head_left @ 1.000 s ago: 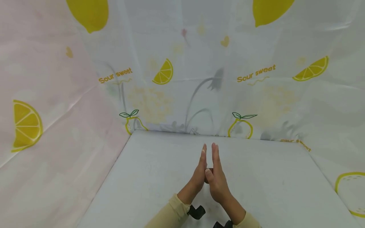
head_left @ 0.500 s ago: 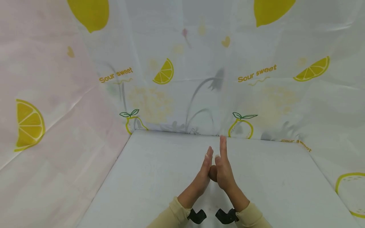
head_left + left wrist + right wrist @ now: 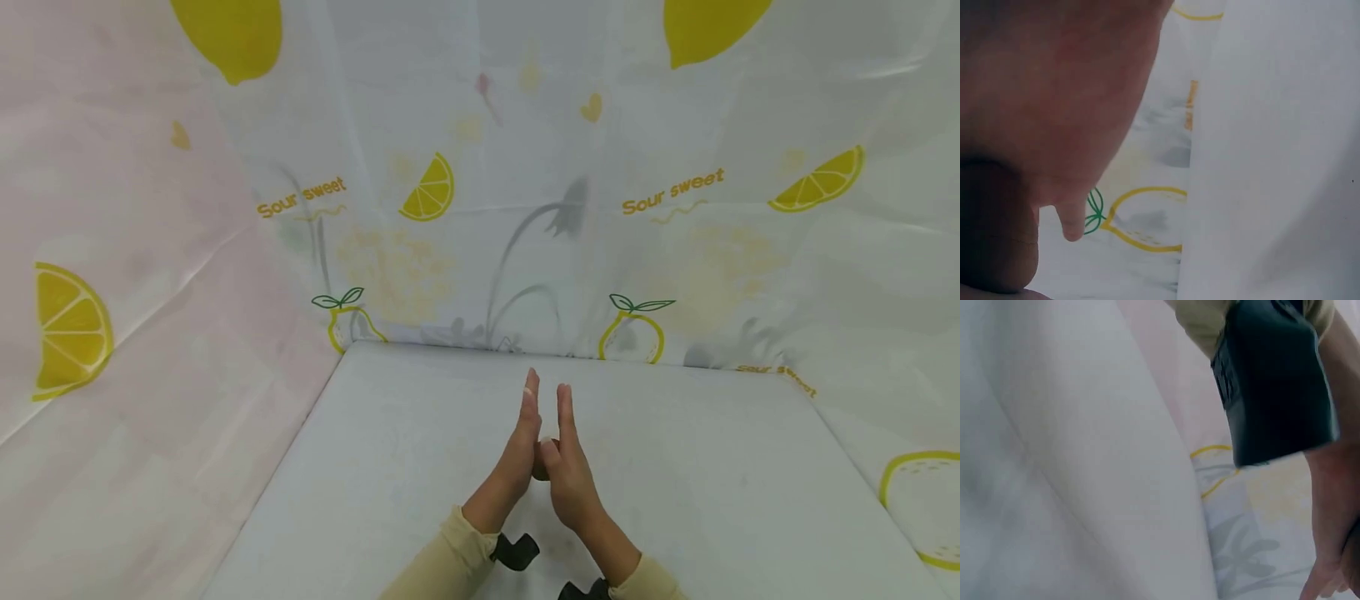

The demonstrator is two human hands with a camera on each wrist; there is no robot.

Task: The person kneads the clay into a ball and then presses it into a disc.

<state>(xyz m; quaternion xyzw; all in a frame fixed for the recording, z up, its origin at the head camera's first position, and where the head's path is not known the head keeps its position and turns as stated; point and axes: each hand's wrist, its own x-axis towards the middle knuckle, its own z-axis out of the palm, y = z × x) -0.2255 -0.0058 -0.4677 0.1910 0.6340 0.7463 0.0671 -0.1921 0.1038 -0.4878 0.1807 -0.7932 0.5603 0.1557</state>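
A small brown rounded lump [image 3: 539,462] is held between the two palms above the white table. My left hand [image 3: 516,454] presses it from the left with fingers straight and pointing forward. From the right, my right hand [image 3: 576,483] presses it, fingers likewise straight, its thumb partly covering the lump. The fingertips of the two hands stand apart. In the left wrist view the lump [image 3: 1000,231] looks smooth, with a faint line across it, below the right hand [image 3: 1066,106]. At the right wrist view's edge, the left hand [image 3: 1332,519] touches the lump [image 3: 1354,559], mostly cut off.
The white table [image 3: 390,450] extends around the hands. A lemon-printed sheet [image 3: 480,208] rises behind it, with more sheeting at both sides. Black wrist devices [image 3: 516,552] sit at both sleeve cuffs, low above the table.
The hands slide against each other: the right went forward, then back toward the body, while the left moved forward. Both shifted right, then left again. The lump stays between the palms.
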